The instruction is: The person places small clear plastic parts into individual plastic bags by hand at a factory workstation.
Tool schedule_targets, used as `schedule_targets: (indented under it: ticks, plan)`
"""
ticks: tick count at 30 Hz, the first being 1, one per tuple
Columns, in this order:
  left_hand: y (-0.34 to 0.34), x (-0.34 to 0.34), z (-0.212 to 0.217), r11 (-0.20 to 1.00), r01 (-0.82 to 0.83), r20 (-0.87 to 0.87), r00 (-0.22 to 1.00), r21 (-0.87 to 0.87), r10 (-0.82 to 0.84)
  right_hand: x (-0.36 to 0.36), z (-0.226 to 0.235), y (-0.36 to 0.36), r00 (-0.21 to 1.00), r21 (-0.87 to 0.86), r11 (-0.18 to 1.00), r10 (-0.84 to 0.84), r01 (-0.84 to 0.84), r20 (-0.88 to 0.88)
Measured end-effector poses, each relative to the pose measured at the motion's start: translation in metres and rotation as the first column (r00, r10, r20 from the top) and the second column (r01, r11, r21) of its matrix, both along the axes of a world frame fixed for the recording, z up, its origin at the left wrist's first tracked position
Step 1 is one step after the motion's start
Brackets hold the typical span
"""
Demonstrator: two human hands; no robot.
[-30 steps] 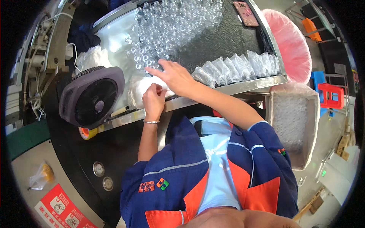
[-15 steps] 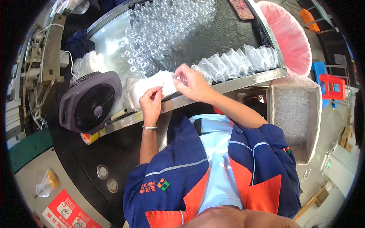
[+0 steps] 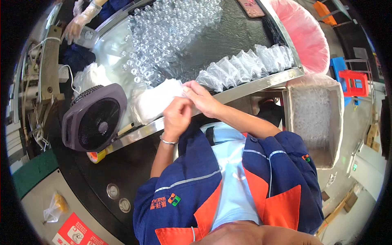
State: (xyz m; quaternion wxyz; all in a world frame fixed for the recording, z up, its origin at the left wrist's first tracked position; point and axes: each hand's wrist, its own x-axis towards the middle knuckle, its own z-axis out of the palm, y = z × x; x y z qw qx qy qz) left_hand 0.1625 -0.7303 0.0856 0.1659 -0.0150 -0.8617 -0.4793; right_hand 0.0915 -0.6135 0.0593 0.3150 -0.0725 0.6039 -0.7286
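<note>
My left hand (image 3: 178,117) is closed with its fingers curled, right beside my right hand (image 3: 203,100). The right fingers are pinched together at the right edge of a stack of thin white plastic bags (image 3: 159,98). Whatever either hand grips is too small or hidden to make out. Beyond the hands, many small clear plastic pieces (image 3: 163,36) with round rims lie heaped on the table. To the right of my right hand, several filled clear plastic bags (image 3: 237,67) stand in a row along the near metal edge.
A grey fan (image 3: 96,118) stands left of the bags, with yellow tape (image 3: 97,156) below. At upper left is another person's gloved hand (image 3: 75,28) beside a clear container (image 3: 87,37). A phone (image 3: 252,8), a pink bag (image 3: 304,36) and a lined box (image 3: 312,118) are right.
My left hand has moved right and closed beside my right hand, which has come slightly lower. Another person's gloved hand and a clear container have come into view at upper left.
</note>
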Motion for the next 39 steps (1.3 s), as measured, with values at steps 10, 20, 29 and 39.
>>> schedule_targets:
  ticks: [10, 20, 29, 39]
  plan:
    - [0.001, -0.011, -0.007, 0.879, -0.256, 0.438, 0.897, 0.402, 0.061, 0.004, 0.016, 0.024, 0.645, 0.328, 0.933, 0.162, 0.145, -0.747]
    - [0.020, -0.059, -0.023, 0.995, -0.104, 0.443, 0.891, -0.014, 0.099, -0.055, 0.028, 0.125, 0.414, 0.435, 0.623, 0.189, 0.651, -0.890]
    - [0.055, -0.093, -0.048, 0.913, -0.068, 0.244, 0.953, -0.401, 0.178, -0.102, 0.015, 0.165, 0.751, 0.793, 0.342, 0.279, 0.505, -0.598]
    - [0.092, -0.098, -0.038, 0.844, -0.104, 0.259, 0.925, -0.527, 0.276, -0.103, -0.006, 0.160, 0.802, 0.719, 0.497, 0.074, 0.486, -0.593]
